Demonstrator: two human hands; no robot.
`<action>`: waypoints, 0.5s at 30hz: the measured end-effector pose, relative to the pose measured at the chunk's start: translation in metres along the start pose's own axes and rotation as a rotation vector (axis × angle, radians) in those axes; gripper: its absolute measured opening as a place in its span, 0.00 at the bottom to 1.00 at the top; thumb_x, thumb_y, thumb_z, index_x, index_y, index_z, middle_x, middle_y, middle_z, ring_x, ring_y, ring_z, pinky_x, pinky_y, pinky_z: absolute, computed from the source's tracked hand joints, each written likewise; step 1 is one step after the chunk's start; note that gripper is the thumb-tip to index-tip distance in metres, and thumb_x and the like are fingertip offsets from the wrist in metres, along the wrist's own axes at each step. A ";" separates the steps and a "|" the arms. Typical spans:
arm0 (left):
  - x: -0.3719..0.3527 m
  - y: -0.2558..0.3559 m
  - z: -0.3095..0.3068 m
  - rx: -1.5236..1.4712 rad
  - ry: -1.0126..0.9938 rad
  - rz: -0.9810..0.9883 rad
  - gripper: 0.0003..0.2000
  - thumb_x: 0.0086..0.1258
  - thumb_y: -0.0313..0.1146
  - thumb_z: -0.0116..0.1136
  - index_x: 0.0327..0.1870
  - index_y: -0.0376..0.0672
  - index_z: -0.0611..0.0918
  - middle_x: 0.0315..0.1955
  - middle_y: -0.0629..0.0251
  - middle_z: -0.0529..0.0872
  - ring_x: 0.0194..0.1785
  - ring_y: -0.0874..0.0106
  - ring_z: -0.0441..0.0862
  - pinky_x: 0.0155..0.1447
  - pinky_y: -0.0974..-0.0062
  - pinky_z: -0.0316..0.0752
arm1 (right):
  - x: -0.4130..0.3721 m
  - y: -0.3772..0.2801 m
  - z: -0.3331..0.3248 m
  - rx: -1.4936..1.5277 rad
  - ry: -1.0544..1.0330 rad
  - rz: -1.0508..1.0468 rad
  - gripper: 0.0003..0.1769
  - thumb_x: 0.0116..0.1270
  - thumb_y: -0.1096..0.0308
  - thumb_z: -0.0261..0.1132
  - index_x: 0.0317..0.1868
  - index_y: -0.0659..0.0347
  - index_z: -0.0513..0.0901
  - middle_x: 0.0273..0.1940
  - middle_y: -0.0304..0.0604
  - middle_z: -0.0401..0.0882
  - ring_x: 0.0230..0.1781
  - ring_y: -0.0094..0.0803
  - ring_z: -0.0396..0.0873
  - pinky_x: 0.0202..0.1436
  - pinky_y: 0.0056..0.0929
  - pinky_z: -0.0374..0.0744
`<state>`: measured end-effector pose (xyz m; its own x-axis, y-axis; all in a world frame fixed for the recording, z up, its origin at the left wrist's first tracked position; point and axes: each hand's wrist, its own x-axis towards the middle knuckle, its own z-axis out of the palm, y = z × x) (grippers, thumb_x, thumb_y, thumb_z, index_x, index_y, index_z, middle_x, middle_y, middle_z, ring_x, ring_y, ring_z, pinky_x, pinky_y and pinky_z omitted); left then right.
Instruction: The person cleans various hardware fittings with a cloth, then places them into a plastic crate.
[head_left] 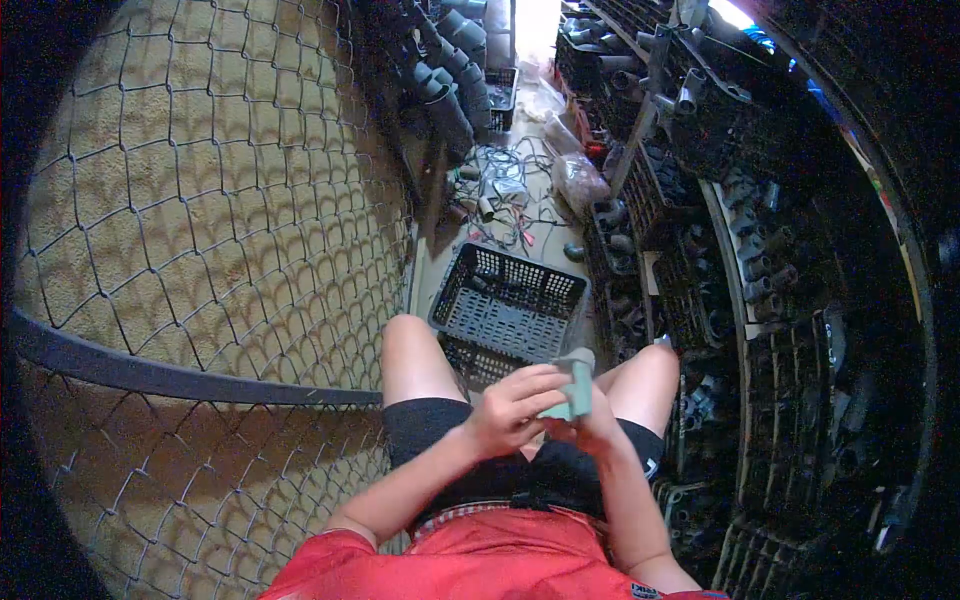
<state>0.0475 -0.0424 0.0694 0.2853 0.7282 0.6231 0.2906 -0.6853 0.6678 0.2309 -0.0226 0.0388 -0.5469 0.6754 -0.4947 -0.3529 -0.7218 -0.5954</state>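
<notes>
Above my lap, both hands are around a grey-green piece that looks like a plastic pipe fitting (580, 388), its rounded end pointing away from me. My left hand (515, 408) is closed on its left side, fingers laid across it. From the right and below, my right hand (598, 420) grips the same piece; its fingers are partly hidden behind it. Just beyond my knees a black plastic basket (578, 292) stands on the floor, with a few small dark pieces in it.
A chain-link fence (200, 200) in front of a rough wall runs along my left. Shelves with dark crates (780, 400) of pipe fittings line the right. Tangled cords (500, 175) and plastic bags (580, 180) lie on the floor ahead. Grey pipes (450, 110) stand at the back left.
</notes>
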 end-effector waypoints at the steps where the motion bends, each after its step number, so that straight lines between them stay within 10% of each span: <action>1: 0.004 -0.007 -0.005 -0.039 -0.044 0.075 0.11 0.68 0.35 0.60 0.43 0.37 0.83 0.50 0.52 0.85 0.54 0.51 0.82 0.59 0.56 0.76 | -0.005 -0.002 -0.001 0.080 -0.065 0.103 0.16 0.75 0.52 0.51 0.47 0.54 0.76 0.29 0.37 0.78 0.14 0.23 0.71 0.12 0.20 0.65; 4: 0.008 -0.017 -0.003 -0.148 0.028 0.045 0.12 0.69 0.38 0.59 0.39 0.37 0.83 0.44 0.53 0.87 0.50 0.51 0.84 0.56 0.57 0.78 | -0.002 0.012 -0.005 0.026 -0.139 0.144 0.18 0.77 0.50 0.48 0.48 0.54 0.76 0.28 0.37 0.77 0.13 0.25 0.70 0.12 0.20 0.63; 9: -0.024 -0.083 0.022 -0.210 0.551 -0.693 0.16 0.77 0.37 0.50 0.41 0.30 0.82 0.34 0.61 0.86 0.40 0.73 0.81 0.48 0.73 0.75 | -0.016 -0.052 0.029 0.133 -0.113 -0.295 0.25 0.71 0.44 0.57 0.51 0.59 0.74 0.37 0.40 0.74 0.38 0.30 0.75 0.40 0.28 0.74; 15: -0.082 -0.148 0.034 -0.309 0.510 -1.096 0.18 0.78 0.40 0.49 0.44 0.30 0.84 0.35 0.64 0.87 0.40 0.77 0.79 0.47 0.75 0.73 | -0.041 -0.216 0.015 -1.218 0.454 -0.991 0.19 0.65 0.67 0.68 0.55 0.60 0.78 0.53 0.39 0.76 0.53 0.27 0.74 0.59 0.28 0.70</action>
<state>0.0125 -0.0008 -0.0942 -0.3782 0.8819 -0.2816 -0.0955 0.2654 0.9594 0.3178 0.1035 0.1971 -0.1513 0.9209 0.3593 0.4832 0.3860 -0.7858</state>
